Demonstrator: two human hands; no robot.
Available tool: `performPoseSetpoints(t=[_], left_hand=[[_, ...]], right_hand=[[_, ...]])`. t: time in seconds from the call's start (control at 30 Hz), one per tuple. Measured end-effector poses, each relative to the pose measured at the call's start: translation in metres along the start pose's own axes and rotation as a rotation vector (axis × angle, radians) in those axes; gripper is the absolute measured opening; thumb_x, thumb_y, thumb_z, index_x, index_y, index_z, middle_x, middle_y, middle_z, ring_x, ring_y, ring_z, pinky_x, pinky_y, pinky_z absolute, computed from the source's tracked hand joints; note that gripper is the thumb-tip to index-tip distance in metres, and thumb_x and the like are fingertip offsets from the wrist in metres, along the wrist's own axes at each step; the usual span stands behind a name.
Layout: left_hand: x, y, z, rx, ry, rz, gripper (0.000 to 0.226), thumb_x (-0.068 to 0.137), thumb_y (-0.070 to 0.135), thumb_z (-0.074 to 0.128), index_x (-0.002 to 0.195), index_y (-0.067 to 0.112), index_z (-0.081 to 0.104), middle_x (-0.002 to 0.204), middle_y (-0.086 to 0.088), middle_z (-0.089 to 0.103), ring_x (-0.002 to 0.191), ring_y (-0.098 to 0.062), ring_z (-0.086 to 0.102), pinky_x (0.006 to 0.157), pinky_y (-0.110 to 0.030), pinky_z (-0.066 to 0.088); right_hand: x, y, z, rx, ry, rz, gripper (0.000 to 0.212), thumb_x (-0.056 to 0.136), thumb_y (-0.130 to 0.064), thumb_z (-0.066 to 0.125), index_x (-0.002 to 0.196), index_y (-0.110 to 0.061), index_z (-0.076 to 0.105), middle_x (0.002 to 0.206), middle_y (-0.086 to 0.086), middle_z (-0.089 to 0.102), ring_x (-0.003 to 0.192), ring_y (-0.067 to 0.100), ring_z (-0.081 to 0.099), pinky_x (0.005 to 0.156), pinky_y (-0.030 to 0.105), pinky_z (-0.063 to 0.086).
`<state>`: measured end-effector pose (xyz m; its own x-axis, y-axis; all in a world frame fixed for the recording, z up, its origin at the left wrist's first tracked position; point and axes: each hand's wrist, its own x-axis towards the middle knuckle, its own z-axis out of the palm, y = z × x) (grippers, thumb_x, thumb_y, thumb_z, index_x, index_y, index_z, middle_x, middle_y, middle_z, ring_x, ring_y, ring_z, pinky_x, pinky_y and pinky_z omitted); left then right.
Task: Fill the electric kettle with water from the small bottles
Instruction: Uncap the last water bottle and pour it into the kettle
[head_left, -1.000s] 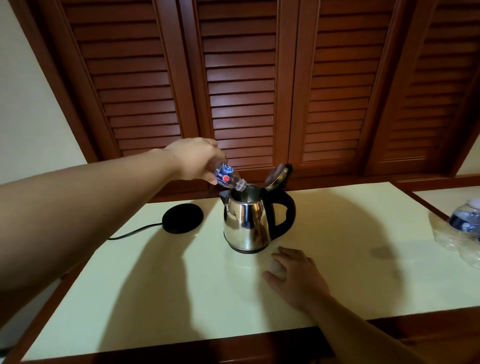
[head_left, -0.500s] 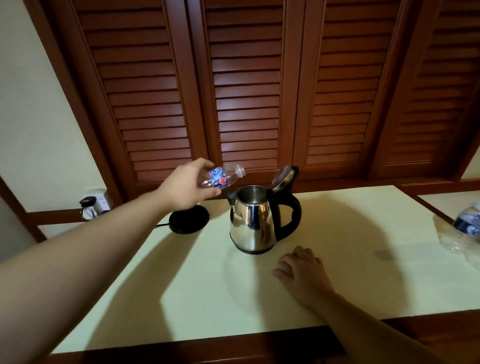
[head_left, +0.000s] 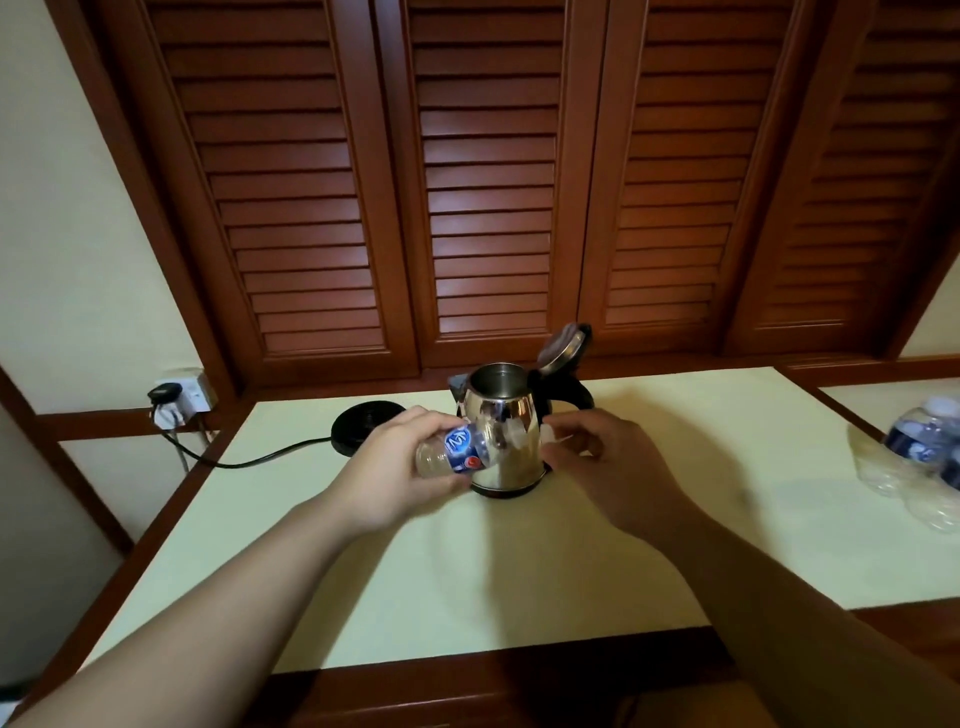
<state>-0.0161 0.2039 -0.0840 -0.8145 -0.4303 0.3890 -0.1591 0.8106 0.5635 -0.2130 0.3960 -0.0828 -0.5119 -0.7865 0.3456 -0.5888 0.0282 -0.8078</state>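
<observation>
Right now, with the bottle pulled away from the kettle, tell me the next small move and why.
Probably bring the cap onto the bottle's neck. The left hand holds the small bottle on its side in front of the kettle, and it looks empty. The right hand seems to pinch something small and white, likely the cap, close to the neck.

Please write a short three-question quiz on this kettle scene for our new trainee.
1. True or false: the kettle has its lid shut.
2. Which hand grips the small bottle? A) left hand B) right hand
3. Fill in: the kettle stands on the table, not on its round black ____.

Key: 1 false, the lid is tipped open. 2 A. 3 base.
</observation>
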Motion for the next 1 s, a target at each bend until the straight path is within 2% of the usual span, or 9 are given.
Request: performPoseSetpoints(t=[0.17, 0.37, 0.5, 0.57, 0.67, 0.77, 0.83, 0.93, 1.0], left_hand=[[-0.005, 0.013, 0.013, -0.030, -0.016, 0.060, 0.054, 0.073, 0.046, 0.083, 0.124, 0.033, 0.071, 0.105, 0.013, 0.063, 0.102, -0.003, 0.063, 0.092, -0.022, 0.050], [-0.001, 0.023, 0.023, -0.066, -0.049, 0.086, 0.059, 0.072, 0.029, 0.095, 0.127, 0.029, 0.072, 0.105, 0.023, 0.059, 0.100, 0.010, 0.060, 0.084, -0.004, 0.040], [0.003, 0.030, 0.036, -0.081, -0.032, 0.099, 0.060, 0.071, 0.028, 0.096, 0.126, 0.027, 0.073, 0.106, 0.013, 0.063, 0.101, 0.000, 0.063, 0.085, -0.010, 0.044], [0.008, 0.035, 0.044, -0.052, -0.041, 0.130, 0.061, 0.072, 0.028, 0.096, 0.128, 0.025, 0.073, 0.109, 0.007, 0.064, 0.102, -0.006, 0.064, 0.089, -0.020, 0.049], [0.013, 0.041, 0.054, -0.031, -0.043, 0.116, 0.063, 0.073, 0.034, 0.095, 0.131, 0.027, 0.072, 0.109, 0.008, 0.064, 0.102, -0.010, 0.064, 0.090, -0.029, 0.052], [0.018, 0.049, 0.069, -0.054, -0.048, 0.114, 0.064, 0.073, 0.038, 0.095, 0.132, 0.028, 0.071, 0.110, 0.012, 0.064, 0.102, -0.007, 0.063, 0.088, -0.022, 0.052], [0.017, 0.053, 0.077, -0.086, -0.033, 0.130, 0.064, 0.072, 0.034, 0.095, 0.131, 0.027, 0.071, 0.113, 0.013, 0.065, 0.103, -0.004, 0.064, 0.087, -0.014, 0.051], [0.022, 0.066, 0.096, -0.108, -0.053, 0.151, 0.063, 0.073, 0.031, 0.095, 0.132, 0.030, 0.070, 0.116, 0.014, 0.064, 0.105, -0.001, 0.063, 0.085, -0.012, 0.050], [0.028, 0.075, 0.108, -0.111, -0.058, 0.146, 0.064, 0.074, 0.032, 0.094, 0.133, 0.032, 0.068, 0.115, 0.015, 0.062, 0.106, 0.002, 0.060, 0.084, -0.007, 0.046]], right_hand=[[-0.006, 0.000, -0.010, -0.017, -0.071, -0.032, 0.027, 0.091, -0.028, 0.075, 0.118, -0.029, 0.073, 0.100, -0.014, 0.075, 0.093, 0.004, 0.070, 0.081, 0.017, 0.054], [-0.013, 0.005, -0.026, -0.062, -0.126, -0.071, 0.027, 0.092, -0.027, 0.076, 0.119, -0.029, 0.075, 0.103, -0.014, 0.071, 0.098, 0.005, 0.068, 0.084, 0.017, 0.054], [-0.019, 0.003, -0.035, -0.045, -0.148, 0.040, 0.014, 0.097, -0.036, 0.067, 0.099, -0.025, 0.075, 0.083, -0.006, 0.075, 0.078, 0.009, 0.072, 0.076, 0.022, 0.059], [-0.021, 0.006, -0.037, -0.100, -0.132, 0.122, 0.033, 0.101, -0.041, 0.058, 0.086, -0.016, 0.071, 0.074, 0.001, 0.074, 0.066, 0.013, 0.073, 0.069, 0.024, 0.058], [-0.022, 0.007, -0.044, -0.117, -0.113, 0.175, 0.033, 0.101, -0.042, 0.059, 0.093, -0.012, 0.070, 0.077, 0.003, 0.073, 0.067, 0.016, 0.072, 0.062, 0.021, 0.056], [-0.028, 0.014, -0.070, -0.040, -0.150, 0.132, 0.021, 0.094, -0.027, 0.073, 0.114, -0.021, 0.069, 0.091, 0.002, 0.071, 0.079, 0.014, 0.073, 0.066, 0.022, 0.059], [-0.033, 0.015, -0.079, -0.119, -0.174, 0.118, 0.017, 0.096, -0.032, 0.071, 0.105, -0.018, 0.070, 0.085, 0.000, 0.073, 0.073, 0.013, 0.073, 0.066, 0.024, 0.060], [-0.040, 0.020, -0.088, -0.204, -0.130, 0.194, 0.042, 0.100, -0.050, 0.055, 0.086, -0.013, 0.068, 0.070, 0.003, 0.072, 0.058, 0.015, 0.071, 0.061, 0.026, 0.060], [-0.044, 0.027, -0.097, -0.202, -0.078, 0.226, 0.041, 0.100, -0.051, 0.055, 0.088, -0.014, 0.069, 0.072, 0.002, 0.072, 0.061, 0.015, 0.071, 0.062, 0.028, 0.061]])
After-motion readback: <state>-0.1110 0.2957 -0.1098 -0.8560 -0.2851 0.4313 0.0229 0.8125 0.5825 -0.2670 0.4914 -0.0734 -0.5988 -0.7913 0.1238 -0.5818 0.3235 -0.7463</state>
